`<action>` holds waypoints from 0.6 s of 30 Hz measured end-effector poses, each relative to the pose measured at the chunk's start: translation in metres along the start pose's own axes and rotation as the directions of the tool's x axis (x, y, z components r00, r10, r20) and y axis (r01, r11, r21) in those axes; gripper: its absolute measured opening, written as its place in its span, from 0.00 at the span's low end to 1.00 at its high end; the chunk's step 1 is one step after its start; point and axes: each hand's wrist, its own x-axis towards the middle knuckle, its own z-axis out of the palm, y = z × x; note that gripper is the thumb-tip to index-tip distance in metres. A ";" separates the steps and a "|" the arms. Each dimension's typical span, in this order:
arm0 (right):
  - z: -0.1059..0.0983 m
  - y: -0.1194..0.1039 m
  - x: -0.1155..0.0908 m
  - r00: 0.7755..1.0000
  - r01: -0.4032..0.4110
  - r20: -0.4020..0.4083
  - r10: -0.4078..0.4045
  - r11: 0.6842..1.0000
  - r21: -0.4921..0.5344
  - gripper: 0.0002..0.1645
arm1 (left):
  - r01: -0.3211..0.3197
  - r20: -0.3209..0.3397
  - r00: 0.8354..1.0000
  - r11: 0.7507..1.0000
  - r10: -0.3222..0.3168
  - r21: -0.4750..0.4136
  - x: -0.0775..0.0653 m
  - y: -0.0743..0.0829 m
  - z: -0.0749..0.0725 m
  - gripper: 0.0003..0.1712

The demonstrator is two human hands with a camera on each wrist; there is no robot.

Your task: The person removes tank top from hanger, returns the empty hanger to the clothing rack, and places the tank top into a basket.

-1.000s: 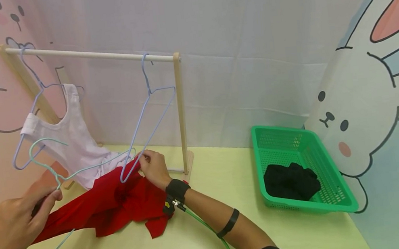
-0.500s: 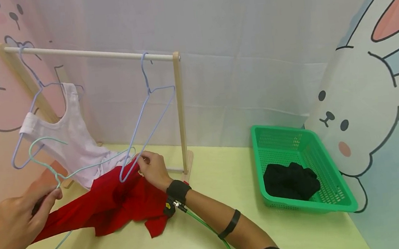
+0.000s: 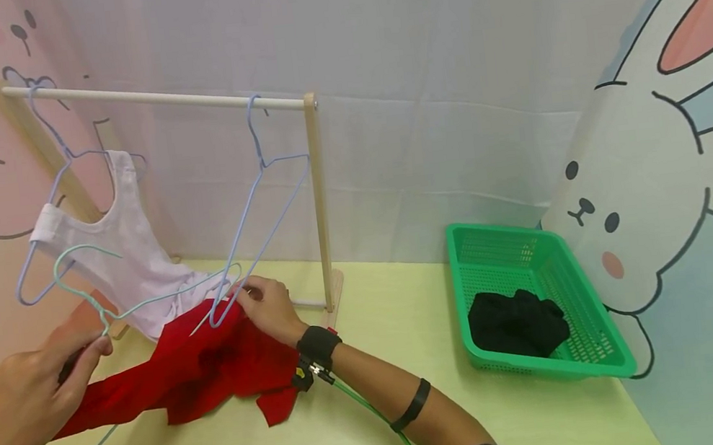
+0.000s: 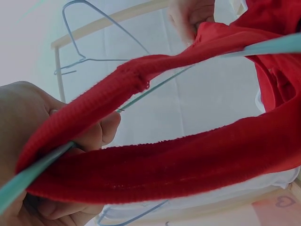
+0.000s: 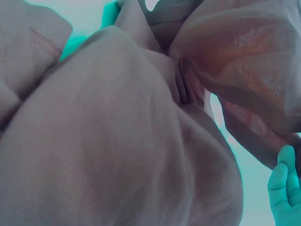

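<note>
My left hand grips a mint-green clothes hanger just below its hook. A red shirt is bunched along it. In the left wrist view, a ribbed red opening loops around the hanger and lies over the left fingers. My right hand pinches the shirt's upper edge near the hanger's far end, behind a lilac hanger that overlaps it. One end of the green hanger shows above the red cloth. Discoloured cloth fills most of the right wrist view.
A small clothes rack stands at the back left, with a white tank top on another lilac hanger. To the right, a green basket holds black cloth. A green cable runs along my right forearm.
The shirt's upper edge has slid down near the right hand, and more of the green hanger's end shows above the cloth. The right hand has shifted slightly left; the left keeps its grip.
</note>
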 end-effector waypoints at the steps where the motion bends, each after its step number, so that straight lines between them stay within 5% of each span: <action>1: 0.000 -0.001 0.000 1.000 0.013 0.007 -0.013 1.000 -0.012 0.14 | -0.003 0.001 1.000 1.000 0.003 0.004 0.000 0.000 0.000 0.10; 12: 0.005 -0.007 -0.002 0.992 0.120 0.056 -0.115 0.988 -0.097 0.12 | -0.015 -0.007 1.000 1.000 0.015 0.021 0.001 -0.006 0.003 0.07; 18: 0.006 -0.008 -0.003 0.992 0.112 0.074 -0.105 0.988 -0.104 0.11 | -0.029 -0.029 0.999 0.999 0.030 0.018 0.003 -0.005 0.004 0.08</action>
